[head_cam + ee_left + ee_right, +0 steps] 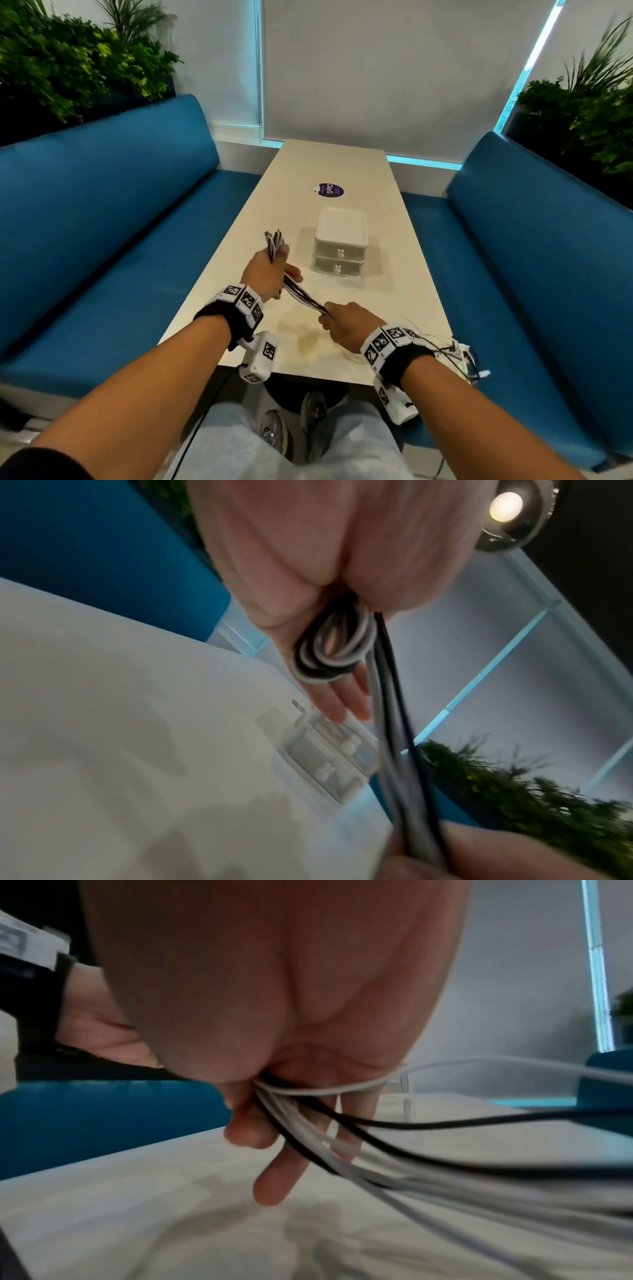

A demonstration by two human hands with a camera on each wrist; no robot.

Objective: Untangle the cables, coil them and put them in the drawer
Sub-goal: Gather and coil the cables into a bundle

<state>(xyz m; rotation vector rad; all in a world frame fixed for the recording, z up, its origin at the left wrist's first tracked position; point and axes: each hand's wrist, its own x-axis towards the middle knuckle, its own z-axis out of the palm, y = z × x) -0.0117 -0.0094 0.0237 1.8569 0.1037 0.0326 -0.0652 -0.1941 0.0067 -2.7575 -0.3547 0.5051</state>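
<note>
A bundle of black and white cables [303, 297] stretches taut between my two hands above the near half of the table [342, 164]. My left hand [270, 274] grips one end, with the cables [329, 653] looped round its fingers and their plugs sticking up past the fist. My right hand [342, 322] holds the strands in a fist nearer to me; in the right wrist view the cables [411, 1125] fan out from its fingers [270, 1185]. Loose lengths trail behind my right wrist at the table's near right corner. The white two-drawer unit [340, 245] stands mid-table, both drawers closed.
A purple round sticker [328, 190] lies on the table beyond the drawer unit [329, 756]. Blue benches [102, 240] run along both sides of the table. Green plants [51, 61] stand behind each bench. A white blind covers the far wall.
</note>
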